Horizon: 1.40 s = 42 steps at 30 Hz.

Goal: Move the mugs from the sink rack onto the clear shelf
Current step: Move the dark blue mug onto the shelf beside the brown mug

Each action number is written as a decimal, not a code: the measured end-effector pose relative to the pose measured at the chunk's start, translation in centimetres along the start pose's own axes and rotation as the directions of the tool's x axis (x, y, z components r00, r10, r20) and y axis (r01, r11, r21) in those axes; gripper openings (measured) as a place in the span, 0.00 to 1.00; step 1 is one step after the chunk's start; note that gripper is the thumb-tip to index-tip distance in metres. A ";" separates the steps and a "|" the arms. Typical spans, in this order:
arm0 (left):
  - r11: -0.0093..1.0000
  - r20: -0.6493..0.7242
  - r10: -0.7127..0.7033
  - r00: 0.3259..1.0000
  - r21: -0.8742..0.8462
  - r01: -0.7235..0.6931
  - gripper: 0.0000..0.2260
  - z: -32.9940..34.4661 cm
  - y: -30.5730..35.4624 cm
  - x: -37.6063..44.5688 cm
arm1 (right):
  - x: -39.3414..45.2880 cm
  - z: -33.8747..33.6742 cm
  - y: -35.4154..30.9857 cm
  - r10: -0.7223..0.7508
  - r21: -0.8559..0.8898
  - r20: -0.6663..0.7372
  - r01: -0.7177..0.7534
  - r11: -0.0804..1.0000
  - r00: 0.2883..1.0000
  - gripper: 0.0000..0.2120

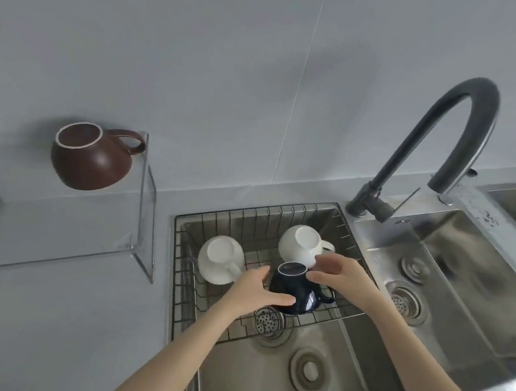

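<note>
A wire sink rack spans the left sink basin and holds three upside-down mugs. The black mug lies in the rack's front middle, handle to the right. My left hand cups its left side and my right hand presses its upper right side. One white mug rests at the rack's left, another white mug at the back right. A brown mug stands upside down on the clear shelf to the left.
A dark curved faucet rises behind the sink, right of the rack. A second basin with drains lies to the right. The grey countertop runs under the shelf, and the grey wall stands behind.
</note>
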State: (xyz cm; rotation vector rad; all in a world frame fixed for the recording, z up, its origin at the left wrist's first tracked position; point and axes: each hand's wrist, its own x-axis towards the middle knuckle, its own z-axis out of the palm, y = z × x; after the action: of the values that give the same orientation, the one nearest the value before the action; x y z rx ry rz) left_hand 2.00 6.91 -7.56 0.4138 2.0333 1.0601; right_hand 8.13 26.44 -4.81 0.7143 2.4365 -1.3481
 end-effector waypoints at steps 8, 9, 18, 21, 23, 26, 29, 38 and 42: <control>0.990 -0.049 -0.054 0.997 -0.129 0.048 0.33 2.3 -1.1 2.9 | 2.2 1.6 2.6 0.019 -0.064 0.099 -0.013 0.998 0.995 0.29; 0.990 -0.059 -0.055 0.997 -0.132 0.047 0.32 2.3 -1.2 3.0 | 2.1 1.5 2.5 0.010 -0.049 0.097 -0.006 0.999 0.995 0.25; 0.993 -0.200 0.049 0.979 -0.093 -0.069 0.26 -0.4 1.0 0.7 | 1.2 0.1 -1.7 -0.092 -0.039 0.121 0.097 0.994 0.988 0.22; 0.987 -0.331 0.152 0.931 0.007 -0.159 0.28 -4.1 3.2 -2.1 | 0.0 -0.6 -6.8 -0.240 -0.002 0.105 0.241 0.970 0.965 0.17; 0.980 -0.424 0.188 0.886 0.018 -0.199 0.28 -7.1 4.2 -4.7 | -1.1 -0.3 -10.6 -0.336 0.049 0.088 0.333 0.942 0.938 0.18; 0.965 -0.536 0.237 0.810 0.032 -0.261 0.28 -11.7 4.7 -9.1 | -2.5 1.4 -16.4 -0.480 0.096 0.091 0.472 0.876 0.872 0.17; 0.958 -0.650 0.236 0.722 0.029 -0.287 0.28 -15.8 3.6 -13.0 | -3.3 4.2 -21.5 -0.591 0.090 0.105 0.584 0.807 0.800 0.16; 0.943 -0.722 0.221 0.656 -0.015 -0.333 0.27 -23.0 -2.2 -17.6 | -3.2 13.9 -27.6 -0.681 0.141 0.084 0.668 0.731 0.728 0.21; 0.938 -0.704 0.217 0.676 -0.042 -0.345 0.28 -23.6 -4.3 -17.6 | -2.9 16.5 -27.1 -0.654 0.142 0.061 0.642 0.754 0.754 0.21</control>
State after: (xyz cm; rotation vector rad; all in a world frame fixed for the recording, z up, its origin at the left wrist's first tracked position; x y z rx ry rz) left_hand -4.67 -18.88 5.70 0.2584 2.5462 1.7823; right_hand -4.09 -0.50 7.08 -0.2466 2.6402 -1.7055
